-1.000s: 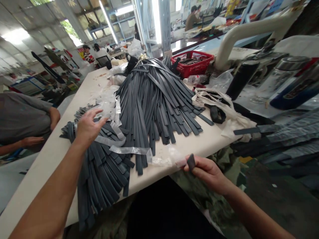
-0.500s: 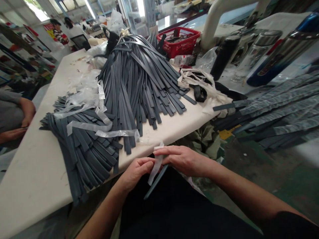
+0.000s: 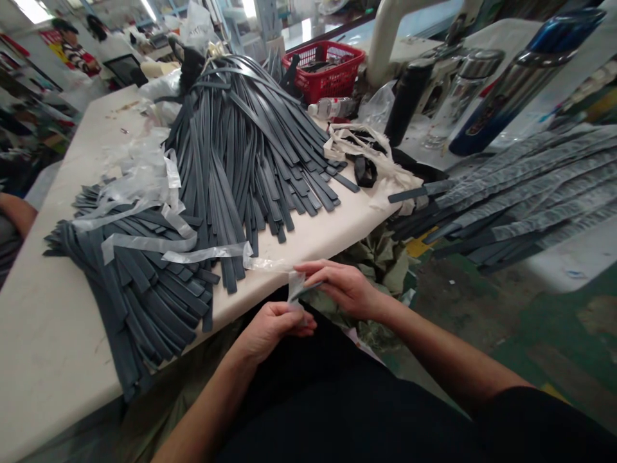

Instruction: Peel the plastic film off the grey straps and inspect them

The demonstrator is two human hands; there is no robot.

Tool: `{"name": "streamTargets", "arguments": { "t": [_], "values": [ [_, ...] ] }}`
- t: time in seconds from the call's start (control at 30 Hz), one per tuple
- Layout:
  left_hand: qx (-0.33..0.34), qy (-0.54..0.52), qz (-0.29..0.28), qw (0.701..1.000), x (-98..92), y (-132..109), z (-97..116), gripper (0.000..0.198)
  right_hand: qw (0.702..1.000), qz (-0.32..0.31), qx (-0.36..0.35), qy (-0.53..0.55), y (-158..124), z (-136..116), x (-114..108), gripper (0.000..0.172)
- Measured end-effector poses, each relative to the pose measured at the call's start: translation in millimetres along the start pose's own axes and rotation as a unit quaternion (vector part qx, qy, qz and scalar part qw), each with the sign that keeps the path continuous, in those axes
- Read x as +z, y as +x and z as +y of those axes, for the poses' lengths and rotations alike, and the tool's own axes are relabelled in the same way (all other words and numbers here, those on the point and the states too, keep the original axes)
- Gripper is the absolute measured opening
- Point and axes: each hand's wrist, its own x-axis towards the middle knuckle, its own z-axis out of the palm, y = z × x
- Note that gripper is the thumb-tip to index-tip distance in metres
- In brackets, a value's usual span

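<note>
My left hand point(image 3: 276, 326) and my right hand point(image 3: 339, 285) meet over my lap, just off the near edge of the white table point(image 3: 58, 347). Between them is one dark grey strap point(image 3: 303, 292) with a clear plastic film point(image 3: 295, 284) on its end. My right hand pinches the strap's end. My left hand is closed on the film just below it. A large pile of the same grey straps point(image 3: 241, 141) fans across the table, and a second heap point(image 3: 144, 289) lies at the near left with loose film strips point(image 3: 144, 243) over it.
A red basket point(image 3: 324, 69), a plastic bottle point(image 3: 332, 108), a black flask point(image 3: 405, 103) and steel flasks point(image 3: 511, 83) stand at the back right. More wrapped straps point(image 3: 520, 186) lie on the right. Another person's arm point(image 3: 17, 215) is at the left edge.
My left hand left the near heap and came to my lap beside the right one. Both hands now work on the strap's film, and the strap has turned more end-on.
</note>
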Motion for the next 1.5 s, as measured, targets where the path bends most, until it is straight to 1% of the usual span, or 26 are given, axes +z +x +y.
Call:
{"name": "streamTargets", "arguments": {
  "t": [0.07,0.1,0.13,0.17,0.23,0.33,0.4,0.53,0.63,0.77,0.87,1.03,1.17,1.3,1.37,1.43,1.5],
  "values": [
    [0.032,-0.058,0.057,0.996,3.4,7,1,0.035,0.993,0.096,0.053,0.032,-10,-4,-3,0.022],
    [0.053,-0.088,0.080,0.991,5.2,11,2,0.036,0.987,0.126,0.086,0.046,-16,-6,-5,0.023],
    [0.075,-0.118,0.099,0.985,7.2,14,4,0.037,0.982,0.139,0.118,0.055,-24,-8,-7,0.025],
    [0.095,-0.145,0.115,0.978,9.2,17,5,0.038,0.978,0.135,0.147,0.057,-33,-9,-8,0.028],
    [0.112,-0.191,0.135,0.966,13.5,22,6,0.040,0.978,0.109,0.179,0.019,-52,-12,-8,0.032],
    [0.105,-0.238,0.147,0.954,19.9,29,4,0.044,0.977,0.088,0.167,-0.095,-77,-15,-1,0.035],
    [0.099,-0.257,0.145,0.950,24.2,32,3,0.045,0.973,0.082,0.151,-0.155,-89,-16,7,0.035],
    [0.091,-0.278,0.142,0.946,33.4,35,1,0.046,0.971,0.061,0.121,-0.198,-94,-15,20,0.033],
    [0.093,-0.274,0.138,0.947,39.4,34,0,0.046,0.970,0.061,0.108,-0.207,-89,-11,25,0.031],
    [0.091,-0.268,0.139,0.949,43.7,32,-2,0.041,0.968,0.075,0.110,-0.214,-84,-8,28,0.032],
    [0.084,-0.275,0.151,0.946,44.2,31,-5,0.037,0.969,0.082,0.110,-0.208,-86,-7,28,0.033],
    [0.078,-0.300,0.165,0.936,45.1,30,-8,0.031,0.968,0.078,0.130,-0.201,-94,-7,24,0.034],
    [0.075,-0.316,0.173,0.930,49.8,30,-8,0.026,0.969,0.088,0.105,-0.207,-93,-7,25,0.034],
    [0.084,-0.304,0.156,0.936,53.4,31,-7,0.026,0.964,0.100,0.097,-0.226,-88,-6,28,0.035],
    [0.088,-0.297,0.157,0.938,53.4,31,-7,0.026,0.964,0.101,0.094,-0.226,-89,-5,29,0.034],
    [0.088,-0.294,0.164,0.938,53.3,32,-9,0.027,0.968,0.095,0.094,-0.212,-91,-3,30,0.032],
    [0.087,-0.285,0.163,0.941,54.6,32,-15,0.033,0.973,0.084,0.107,-0.186,-92,-1,32,0.031]
  ]
}}
